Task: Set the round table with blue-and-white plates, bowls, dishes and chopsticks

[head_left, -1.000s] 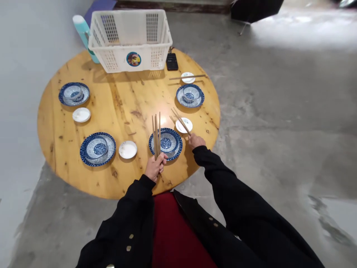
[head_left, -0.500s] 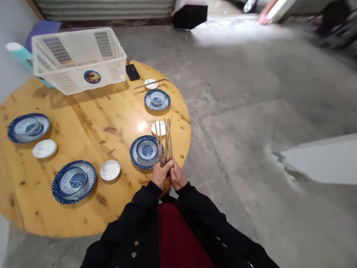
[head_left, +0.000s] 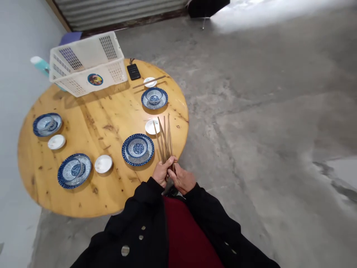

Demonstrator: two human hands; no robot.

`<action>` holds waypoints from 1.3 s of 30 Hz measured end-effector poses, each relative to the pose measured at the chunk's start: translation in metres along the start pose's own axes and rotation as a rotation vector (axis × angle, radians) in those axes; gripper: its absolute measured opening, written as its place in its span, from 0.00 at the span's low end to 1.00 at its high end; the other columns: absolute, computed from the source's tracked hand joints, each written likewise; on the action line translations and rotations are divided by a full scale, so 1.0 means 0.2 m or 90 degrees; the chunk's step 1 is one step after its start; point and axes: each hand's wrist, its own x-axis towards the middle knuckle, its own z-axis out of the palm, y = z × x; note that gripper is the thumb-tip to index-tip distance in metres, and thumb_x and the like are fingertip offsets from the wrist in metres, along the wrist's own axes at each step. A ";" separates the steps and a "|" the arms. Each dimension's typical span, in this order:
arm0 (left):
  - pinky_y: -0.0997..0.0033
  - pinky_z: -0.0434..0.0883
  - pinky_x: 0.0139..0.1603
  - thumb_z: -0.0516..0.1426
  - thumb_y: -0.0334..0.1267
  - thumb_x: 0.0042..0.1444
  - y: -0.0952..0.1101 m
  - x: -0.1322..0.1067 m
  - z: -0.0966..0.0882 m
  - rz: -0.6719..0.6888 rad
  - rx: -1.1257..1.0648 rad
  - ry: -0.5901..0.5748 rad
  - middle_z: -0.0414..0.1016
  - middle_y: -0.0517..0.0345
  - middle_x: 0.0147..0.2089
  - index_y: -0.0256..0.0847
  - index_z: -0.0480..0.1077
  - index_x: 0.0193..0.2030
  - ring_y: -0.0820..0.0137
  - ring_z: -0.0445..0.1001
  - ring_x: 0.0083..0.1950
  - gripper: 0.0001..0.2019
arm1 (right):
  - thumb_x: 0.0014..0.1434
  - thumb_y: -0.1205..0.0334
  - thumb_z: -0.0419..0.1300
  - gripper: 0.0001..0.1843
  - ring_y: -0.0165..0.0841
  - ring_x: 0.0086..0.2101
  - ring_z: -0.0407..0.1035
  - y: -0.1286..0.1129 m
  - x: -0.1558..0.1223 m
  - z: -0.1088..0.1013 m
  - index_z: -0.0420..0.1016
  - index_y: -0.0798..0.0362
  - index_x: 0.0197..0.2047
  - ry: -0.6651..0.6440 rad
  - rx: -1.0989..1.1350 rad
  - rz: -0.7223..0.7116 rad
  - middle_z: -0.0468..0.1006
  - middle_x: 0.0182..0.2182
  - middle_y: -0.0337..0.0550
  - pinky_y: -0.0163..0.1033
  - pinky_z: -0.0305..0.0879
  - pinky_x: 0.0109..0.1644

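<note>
Both of my hands meet at the near right edge of the round wooden table. My left hand is closed around the lower ends of a bundle of brown chopsticks, which fan upward. My right hand pinches the same bundle from the right. Just left of the chopsticks sits a blue patterned plate with a bowl, and a small white saucer lies behind them.
Three more blue plate-and-bowl sets with white saucers ring the table. One pair of chopsticks rests on the far saucer. A white plastic basket and a black device stand at the back. Concrete floor lies right.
A second ago my right hand was at a pair of chopsticks on the saucer; it has since joined my left hand on the bundle. My view has swung and shifted.
</note>
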 end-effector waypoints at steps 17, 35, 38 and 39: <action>0.71 0.72 0.41 0.71 0.50 0.46 -0.22 0.39 0.58 0.015 -0.015 -0.022 0.78 0.52 0.39 0.34 0.72 0.29 0.74 0.74 0.35 0.21 | 0.59 0.31 0.48 0.38 0.36 0.27 0.76 0.91 -0.13 -0.21 0.70 0.57 0.55 0.099 0.489 0.234 0.83 0.36 0.51 0.40 0.71 0.31; 0.83 0.43 0.13 0.70 0.58 0.43 0.12 1.31 1.42 -0.013 -0.059 -0.062 0.53 0.74 0.16 0.39 0.63 0.30 0.87 0.44 0.14 0.27 | 0.52 0.30 0.58 0.36 0.36 0.27 0.76 1.60 0.81 -1.05 0.74 0.56 0.46 0.078 0.539 0.276 0.83 0.33 0.51 0.38 0.71 0.28; 0.82 0.43 0.14 0.68 0.60 0.44 0.17 1.36 1.51 -0.043 -0.014 -0.086 0.52 0.74 0.15 0.39 0.63 0.29 0.86 0.44 0.14 0.27 | 0.52 0.31 0.60 0.34 0.37 0.30 0.78 1.53 1.07 -1.18 0.75 0.56 0.44 0.081 0.596 0.213 0.83 0.35 0.52 0.41 0.73 0.33; 0.81 0.43 0.14 0.68 0.61 0.44 0.18 1.39 1.53 -0.047 0.001 -0.088 0.52 0.74 0.15 0.39 0.63 0.29 0.86 0.44 0.13 0.27 | 0.52 0.32 0.60 0.33 0.38 0.32 0.78 1.51 1.16 -1.24 0.75 0.55 0.44 0.083 0.606 0.188 0.83 0.36 0.51 0.42 0.74 0.36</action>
